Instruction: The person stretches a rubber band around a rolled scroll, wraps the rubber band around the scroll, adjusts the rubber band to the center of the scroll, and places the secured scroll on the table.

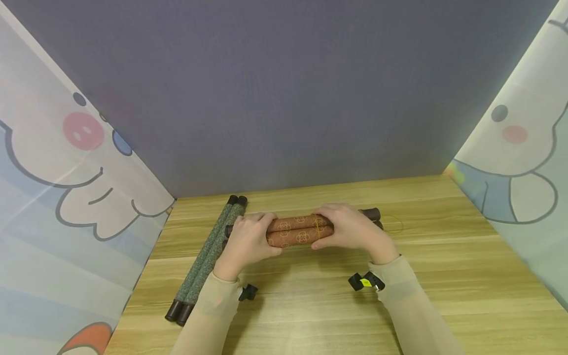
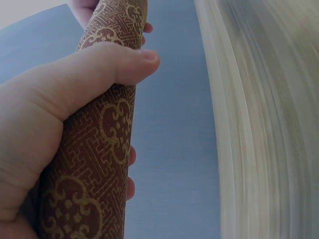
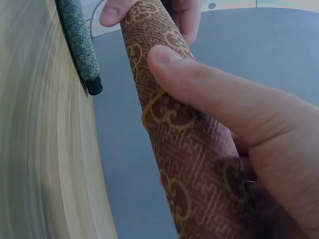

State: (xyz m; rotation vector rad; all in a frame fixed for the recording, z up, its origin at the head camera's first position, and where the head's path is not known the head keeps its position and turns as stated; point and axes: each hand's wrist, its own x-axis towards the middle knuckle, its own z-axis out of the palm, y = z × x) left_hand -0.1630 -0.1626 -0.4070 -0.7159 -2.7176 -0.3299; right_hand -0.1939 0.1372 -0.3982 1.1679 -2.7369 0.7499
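A reddish-brown brocade scroll [image 1: 301, 237] with gold floral patterns forms two rolls lying side by side, with dark end knobs [image 1: 371, 214]. My left hand [image 1: 250, 239] grips it near the left end, its thumb over the near roll. Toward the other end my right hand [image 1: 352, 228] holds it, thumb on the near side and fingers over the far side. A thin yellow rubber band [image 3: 147, 113] goes around the rolls beside the right thumb. In the left wrist view, fingertips [image 2: 130, 188] show past the scroll's edge.
A green patterned scroll [image 1: 213, 249], also two rolls with dark ends, lies slantwise left of the left hand on the wooden table [image 1: 319, 310]. A thin yellow loop [image 1: 401, 225] shows at the right. A grey panel [image 1: 301, 98] stands behind, with cartoon-printed sheets at both sides.
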